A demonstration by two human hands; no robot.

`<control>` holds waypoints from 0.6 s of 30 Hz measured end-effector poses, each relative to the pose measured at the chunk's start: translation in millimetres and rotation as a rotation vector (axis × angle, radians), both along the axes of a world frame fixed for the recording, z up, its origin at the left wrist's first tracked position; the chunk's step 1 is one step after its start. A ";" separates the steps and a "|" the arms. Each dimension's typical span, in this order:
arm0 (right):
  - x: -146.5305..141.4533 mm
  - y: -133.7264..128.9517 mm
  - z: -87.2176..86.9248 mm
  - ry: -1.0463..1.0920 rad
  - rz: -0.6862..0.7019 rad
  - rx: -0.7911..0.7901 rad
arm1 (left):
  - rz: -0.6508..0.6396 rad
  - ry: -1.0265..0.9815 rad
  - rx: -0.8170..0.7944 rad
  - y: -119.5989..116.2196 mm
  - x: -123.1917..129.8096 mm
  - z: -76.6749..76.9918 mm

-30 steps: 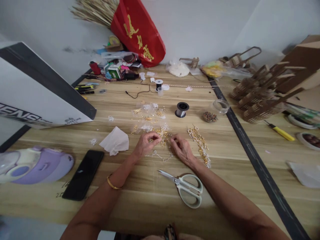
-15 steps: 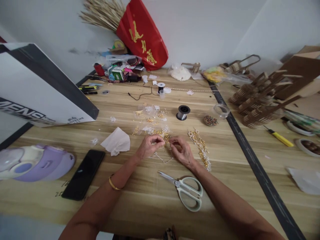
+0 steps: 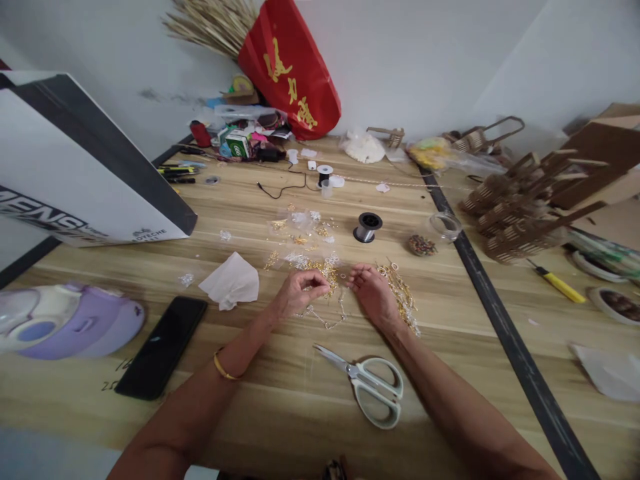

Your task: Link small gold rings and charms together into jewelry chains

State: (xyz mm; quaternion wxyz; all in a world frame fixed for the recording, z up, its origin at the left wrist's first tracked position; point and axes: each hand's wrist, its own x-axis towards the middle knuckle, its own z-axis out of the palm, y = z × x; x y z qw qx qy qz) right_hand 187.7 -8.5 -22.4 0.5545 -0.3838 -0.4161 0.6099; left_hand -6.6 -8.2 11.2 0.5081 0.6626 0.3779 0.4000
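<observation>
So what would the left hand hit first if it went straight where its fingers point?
Probably the right hand, across a small gap, though the left hand might brush the gold pieces first; its height above them is unclear.

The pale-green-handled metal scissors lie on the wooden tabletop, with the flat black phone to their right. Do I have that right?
Not quite: the head view shows the flat black phone to the left of the pale-green-handled metal scissors. The scissors do lie on the wooden tabletop.
</observation>
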 end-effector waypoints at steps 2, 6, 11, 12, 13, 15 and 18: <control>0.2 -1.7 1.2 -0.033 -0.022 0.031 | 0.027 0.053 0.043 0.7 0.5 -3.0; -1.9 -8.3 3.3 -0.225 0.053 0.135 | 0.070 0.172 0.168 1.0 2.5 -7.2; -5.9 -13.9 4.8 -0.354 0.156 0.152 | 0.105 0.230 0.269 0.2 6.0 -8.4; -6.8 -14.6 4.6 -0.373 0.162 0.150 | 0.109 0.234 0.281 0.0 6.7 -8.7; -7.8 -15.2 4.3 -0.384 0.166 0.150 | 0.113 0.236 0.292 -0.3 7.5 -9.1; -9.6 -15.9 3.2 -0.392 0.161 0.162 | 0.120 0.237 0.314 -0.9 9.1 -10.2; -11.0 -15.8 1.5 -0.399 0.141 0.194 | 0.118 0.237 0.339 -2.0 10.9 -11.4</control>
